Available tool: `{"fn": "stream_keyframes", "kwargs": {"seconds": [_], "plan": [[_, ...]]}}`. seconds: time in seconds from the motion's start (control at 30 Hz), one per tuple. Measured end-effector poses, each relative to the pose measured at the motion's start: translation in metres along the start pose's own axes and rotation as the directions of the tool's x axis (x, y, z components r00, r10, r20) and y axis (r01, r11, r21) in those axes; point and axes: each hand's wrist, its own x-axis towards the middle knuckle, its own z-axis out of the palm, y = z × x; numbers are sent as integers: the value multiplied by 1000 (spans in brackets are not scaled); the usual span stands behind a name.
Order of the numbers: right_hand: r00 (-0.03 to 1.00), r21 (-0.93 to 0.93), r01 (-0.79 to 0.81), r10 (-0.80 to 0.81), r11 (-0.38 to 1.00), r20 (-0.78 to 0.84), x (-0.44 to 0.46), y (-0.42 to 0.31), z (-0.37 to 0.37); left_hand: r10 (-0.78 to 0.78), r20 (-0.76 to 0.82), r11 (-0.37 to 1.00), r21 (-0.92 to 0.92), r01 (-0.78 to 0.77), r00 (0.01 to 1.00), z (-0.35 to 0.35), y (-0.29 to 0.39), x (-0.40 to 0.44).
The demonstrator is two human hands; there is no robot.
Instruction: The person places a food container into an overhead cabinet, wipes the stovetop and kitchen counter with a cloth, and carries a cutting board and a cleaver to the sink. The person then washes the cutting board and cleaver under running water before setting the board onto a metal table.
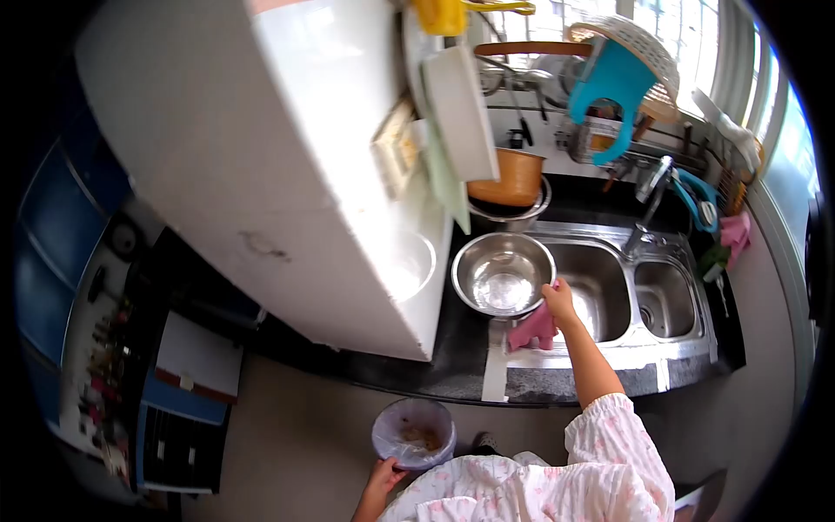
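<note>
My right hand (559, 301) is closed on the near right rim of a shiny metal basin (503, 274), which is at the left end of the sink. A pink cloth (533, 329) lies at the counter's edge just below that hand, partly hidden by the basin and wrist. Low in the view, my left hand (384, 478) grips the rim of a lilac trash bin (415, 434). The bin has a clear liner, and some brownish waste shows at its bottom.
The double sink (594, 287) with its faucet (639, 235) is on the right. An orange pot (509, 178) rests in another metal pot behind the basin. A white cabinet wall (322, 244) rises on the left. Utensils and a blue cutting board (611, 83) hang by the window.
</note>
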Motion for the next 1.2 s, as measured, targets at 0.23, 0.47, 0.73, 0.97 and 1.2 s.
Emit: {"fn": "stream_keyframes", "kwargs": {"seconds": [0.23,0.47,0.73,0.97,1.2], "plan": [[989,19,-131,129,991,69,-14,-4,-3,38,-151,995,-82,-50,988,-68,13,-25],[999,-31,40,-39,999,34,-123,-31,5,95,-92,988,-117,-106,991,-201,53,-18],[980,108,-174,161,979,119,-264,-55,95,193,-126,979,-47,-200,973,-291,153,-25],[772,136,-437,293,889,564,-356,-30,339,218,-236,964,-99,-247,947,-324,219,35],[943,334,330,-326,883,-69,-264,-78,568,233,-101,948,-200,-249,967,-351,299,67]]}}
